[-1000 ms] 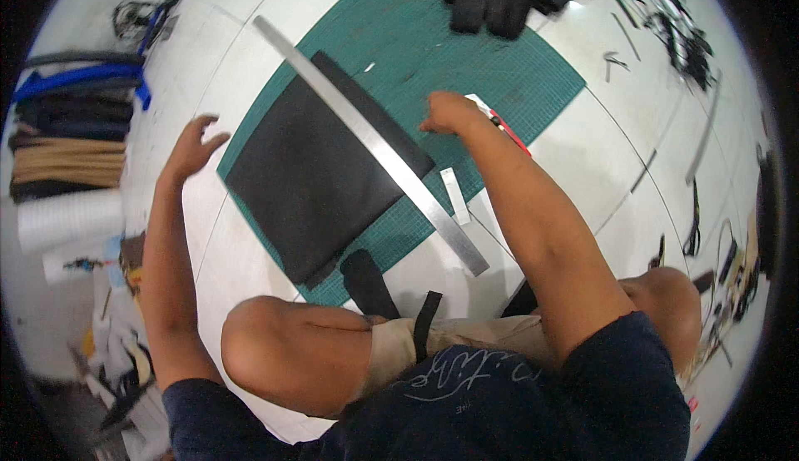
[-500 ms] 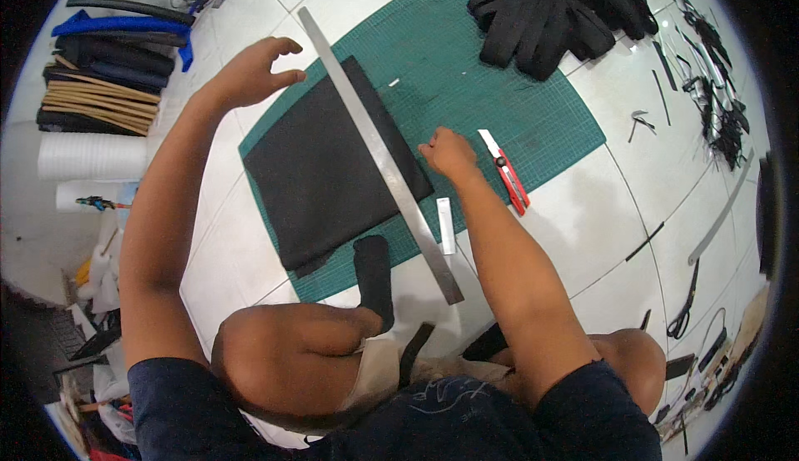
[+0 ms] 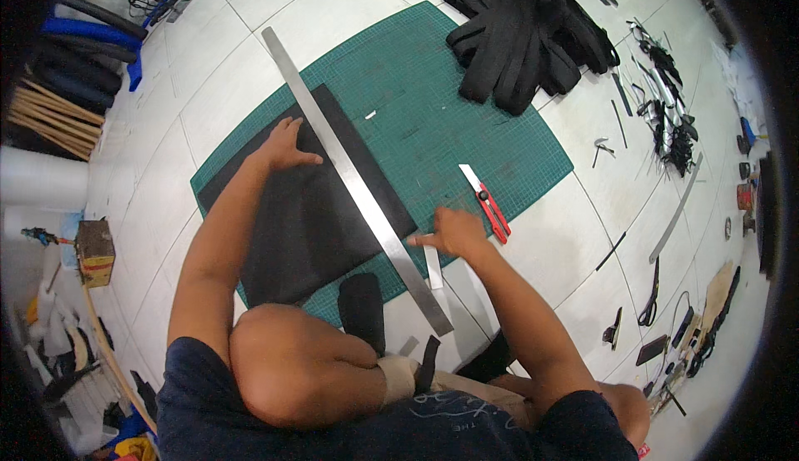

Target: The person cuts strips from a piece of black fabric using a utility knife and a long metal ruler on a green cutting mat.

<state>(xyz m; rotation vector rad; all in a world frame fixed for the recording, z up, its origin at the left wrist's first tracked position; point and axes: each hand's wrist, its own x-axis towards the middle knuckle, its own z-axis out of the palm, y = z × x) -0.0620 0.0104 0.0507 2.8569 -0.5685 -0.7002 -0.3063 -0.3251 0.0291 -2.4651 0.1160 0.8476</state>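
Observation:
A long steel ruler (image 3: 354, 174) lies slantwise over a folded black fabric piece (image 3: 283, 220) on the green cutting mat (image 3: 499, 128). My left hand (image 3: 287, 149) rests over the fabric left of the ruler, its fingers spread and thumb pointing at the ruler's edge. To the right of the ruler's lower half is my right hand (image 3: 456, 232), thumb stretched to the ruler's edge and the other fingers bent; I see nothing held in it. A small white strip (image 3: 434, 268) is partly hidden under it. Just beyond lies a red utility knife (image 3: 491, 210) with its blade out.
A heap of black straps (image 3: 520, 45) covers the mat's far right corner. Dark and shiny scraps (image 3: 666, 111) litter the white tiled floor at right, with scissors (image 3: 649, 299) nearer. Wooden sticks (image 3: 58, 120) and rolls lie at far left. My bent knee (image 3: 300, 361) borders the mat.
My left hand has come down from beside the ruler's far end onto the fabric. My right hand has moved nearer me, to the ruler's edge, its thumb now stretched out. The view has shifted.

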